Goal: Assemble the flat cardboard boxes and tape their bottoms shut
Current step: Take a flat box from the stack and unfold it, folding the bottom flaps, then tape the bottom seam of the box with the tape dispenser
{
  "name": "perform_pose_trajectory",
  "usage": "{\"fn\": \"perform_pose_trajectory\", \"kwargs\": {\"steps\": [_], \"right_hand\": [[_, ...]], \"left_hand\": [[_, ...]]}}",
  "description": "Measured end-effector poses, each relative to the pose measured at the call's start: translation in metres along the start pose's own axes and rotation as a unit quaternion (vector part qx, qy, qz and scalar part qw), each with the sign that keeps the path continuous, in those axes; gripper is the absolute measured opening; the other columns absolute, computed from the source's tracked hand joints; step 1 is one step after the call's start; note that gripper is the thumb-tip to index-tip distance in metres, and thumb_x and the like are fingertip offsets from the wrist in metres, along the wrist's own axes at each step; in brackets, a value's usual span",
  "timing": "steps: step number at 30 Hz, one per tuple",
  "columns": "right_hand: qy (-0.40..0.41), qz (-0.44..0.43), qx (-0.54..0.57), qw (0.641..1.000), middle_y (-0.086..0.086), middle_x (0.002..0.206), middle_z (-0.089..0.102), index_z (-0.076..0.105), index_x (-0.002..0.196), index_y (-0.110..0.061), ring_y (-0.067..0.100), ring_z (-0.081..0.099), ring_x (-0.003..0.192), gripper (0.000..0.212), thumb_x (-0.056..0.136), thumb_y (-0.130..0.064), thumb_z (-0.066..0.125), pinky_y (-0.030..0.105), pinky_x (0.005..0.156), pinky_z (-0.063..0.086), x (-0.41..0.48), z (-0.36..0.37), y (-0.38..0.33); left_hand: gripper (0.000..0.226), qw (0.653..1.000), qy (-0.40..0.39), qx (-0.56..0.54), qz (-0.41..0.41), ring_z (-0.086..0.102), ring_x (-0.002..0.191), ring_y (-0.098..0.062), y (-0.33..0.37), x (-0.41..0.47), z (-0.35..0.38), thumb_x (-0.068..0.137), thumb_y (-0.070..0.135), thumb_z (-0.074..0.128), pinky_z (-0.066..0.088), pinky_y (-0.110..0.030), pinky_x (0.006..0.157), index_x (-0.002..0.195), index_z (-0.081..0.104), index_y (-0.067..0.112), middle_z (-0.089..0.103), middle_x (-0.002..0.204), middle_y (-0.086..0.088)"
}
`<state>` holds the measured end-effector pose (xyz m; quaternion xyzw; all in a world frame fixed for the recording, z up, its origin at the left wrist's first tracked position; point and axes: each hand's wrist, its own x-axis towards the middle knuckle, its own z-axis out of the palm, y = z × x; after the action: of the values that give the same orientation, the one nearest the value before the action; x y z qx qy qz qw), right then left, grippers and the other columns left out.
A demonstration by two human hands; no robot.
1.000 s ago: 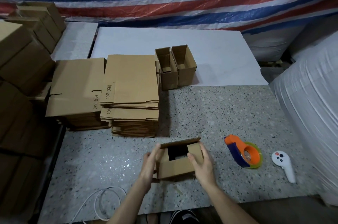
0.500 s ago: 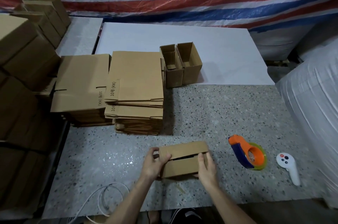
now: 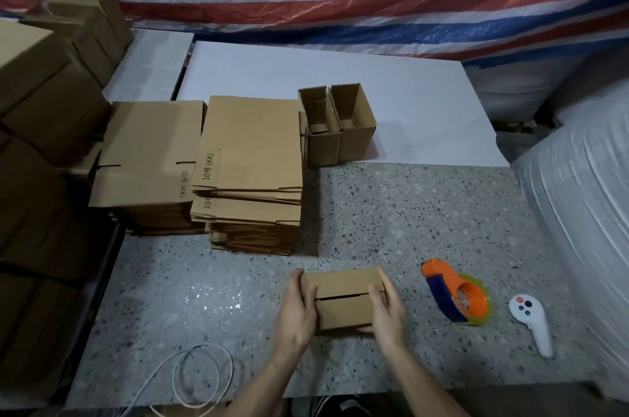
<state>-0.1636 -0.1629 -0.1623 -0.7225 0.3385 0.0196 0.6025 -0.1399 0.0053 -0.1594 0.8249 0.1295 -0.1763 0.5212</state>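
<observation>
**Third box folded, seam untaped; most of the stock not yet assembled**

Both hands grasp the small box (image 3: 343, 301), which rests on the speckled table (image 3: 374, 219) close to the near edge. The left hand (image 3: 296, 311) wraps its left end and the right hand (image 3: 386, 309) its right end, with the thumbs lying on the upward face. The flaps on that face are folded shut and meet at a dark slit. No tape is visible across it, so the step in hand appears to be holding the bottom closed ahead of taping.

The tape dispenser (image 3: 459, 297) lies just to the right of the right hand, and bare table separates the two. A white controller (image 3: 531, 321) sits further right, near a bulky white sack (image 3: 585, 212) that bounds that side. A loop of white cable (image 3: 190, 372) lies near the front edge, to the left of the left hand.

Beyond the hands stand two stacks of flat boxes (image 3: 252, 151), both sizeable. Two assembled boxes (image 3: 337, 124) stand open side up just right of the stacks, on a white sheet (image 3: 408, 103). Whether their bottoms are taped cannot be told.

Judgement: the task is at an early stage, with two boxes set aside, one in hand and many left. There is ample open room to the right of the stacks and ahead of the hands. The left is hemmed in by brown cartons (image 3: 41, 110).
</observation>
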Motion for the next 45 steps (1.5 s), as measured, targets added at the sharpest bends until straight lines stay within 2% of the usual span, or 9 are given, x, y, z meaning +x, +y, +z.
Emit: {"fn": "perform_pose_trajectory", "kwargs": {"steps": [2, 4, 11, 17, 23, 29, 34, 40, 45], "right_hand": [[0.026, -0.042, -0.011, 0.999, 0.0, 0.144, 0.055, 0.051, 0.121, -0.066, 0.018, 0.057, 0.12, 0.041, 0.102, -0.029, 0.055, 0.033, 0.088, 0.058, 0.002, -0.004, 0.0], [0.039, -0.031, -0.009, 0.999, -0.001, 0.141, 0.055, 0.051, 0.117, -0.071, 0.025, 0.058, 0.122, 0.042, 0.102, -0.032, 0.055, 0.048, 0.089, 0.058, 0.003, -0.008, 0.002], [0.028, 0.029, 0.018, 0.999, -0.004, 0.135, 0.043, 0.05, 0.131, -0.051, 0.018, 0.058, 0.096, 0.037, 0.101, -0.031, 0.055, 0.041, 0.05, 0.059, 0.01, -0.022, 0.008], [0.024, 0.026, 0.009, 0.999, -0.008, 0.136, 0.038, 0.047, 0.131, -0.051, 0.026, 0.056, 0.101, 0.036, 0.101, -0.031, 0.054, 0.04, 0.048, 0.059, 0.017, -0.024, 0.014], [-0.045, 0.002, -0.09, 0.995, -0.011, 0.129, 0.056, 0.055, 0.128, -0.044, 0.019, 0.058, 0.112, 0.027, 0.103, -0.044, 0.044, 0.03, 0.078, 0.059, 0.038, -0.063, 0.021], [0.101, 0.053, -0.502, 0.857, 0.014, 0.091, 0.065, 0.066, 0.083, -0.008, 0.035, 0.064, 0.092, 0.032, 0.085, -0.038, 0.076, 0.042, 0.079, 0.056, 0.124, -0.17, 0.056], [0.02, 0.106, -0.614, 0.782, 0.01, 0.122, 0.063, 0.058, 0.115, -0.015, 0.032, 0.052, 0.123, 0.048, 0.094, -0.058, 0.057, 0.038, 0.103, 0.041, 0.157, -0.168, 0.075], [-0.002, -0.029, -0.412, 0.911, 0.012, 0.089, 0.064, 0.059, 0.108, -0.006, 0.03, 0.059, 0.079, 0.031, 0.097, -0.034, 0.061, 0.042, 0.073, 0.047, 0.123, -0.158, 0.024], [-0.157, -0.15, -0.223, 0.95, -0.005, 0.095, 0.074, 0.066, 0.106, -0.029, 0.013, 0.071, 0.085, 0.019, 0.091, -0.041, 0.069, 0.03, 0.07, 0.056, 0.074, -0.155, -0.077]], "left_hand": [[0.046, 0.999, 0.028, 0.038, -0.005, 0.056, 0.122, -0.026, 0.006, -0.001, 0.015, 0.106, 0.046, 0.03, 0.045, -0.04, 0.099, 0.148, 0.028, 0.027, 0.046, 0.146, -0.006], [0.048, 0.994, 0.051, 0.091, -0.018, 0.061, 0.113, -0.029, 0.014, 0.0, 0.026, 0.104, 0.051, 0.023, 0.05, -0.044, 0.091, 0.146, 0.026, 0.029, 0.044, 0.145, -0.005], [0.048, 0.974, 0.03, 0.224, 0.01, 0.068, 0.091, -0.029, 0.024, 0.014, 0.043, 0.101, 0.059, 0.017, 0.054, -0.044, 0.078, 0.138, 0.026, 0.031, 0.047, 0.131, -0.006], [0.041, 0.965, -0.086, 0.175, 0.175, 0.048, 0.133, -0.011, -0.023, 0.007, 0.012, 0.099, 0.06, 0.033, 0.052, -0.036, 0.101, 0.14, 0.032, 0.067, -0.008, 0.166, 0.016], [0.032, 0.987, -0.053, 0.022, 0.149, 0.029, 0.147, -0.008, -0.02, -0.007, 0.022, 0.098, 0.037, 0.057, 0.03, -0.024, 0.118, 0.121, 0.06, 0.06, 0.011, 0.163, 0.016], [0.032, 0.992, -0.035, 0.009, 0.118, 0.026, 0.146, -0.002, -0.016, -0.014, 0.027, 0.097, 0.034, 0.061, 0.027, -0.022, 0.119, 0.117, 0.063, 0.06, 0.016, 0.164, 0.011], [0.035, 0.994, -0.008, 0.028, 0.106, 0.025, 0.144, 0.004, -0.017, -0.016, 0.034, 0.091, 0.053, 0.055, 0.029, -0.012, 0.112, 0.113, 0.048, 0.08, 0.014, 0.159, 0.024], [0.031, 0.996, -0.025, -0.008, 0.084, 0.03, 0.142, 0.001, -0.015, -0.017, 0.03, 0.097, 0.035, 0.063, 0.029, -0.021, 0.118, 0.113, 0.064, 0.061, 0.013, 0.158, 0.024], [0.028, 0.997, -0.041, 0.007, 0.07, 0.033, 0.141, -0.002, -0.003, -0.016, 0.023, 0.097, 0.04, 0.062, 0.033, -0.028, 0.118, 0.119, 0.062, 0.056, 0.016, 0.163, 0.017]]}}
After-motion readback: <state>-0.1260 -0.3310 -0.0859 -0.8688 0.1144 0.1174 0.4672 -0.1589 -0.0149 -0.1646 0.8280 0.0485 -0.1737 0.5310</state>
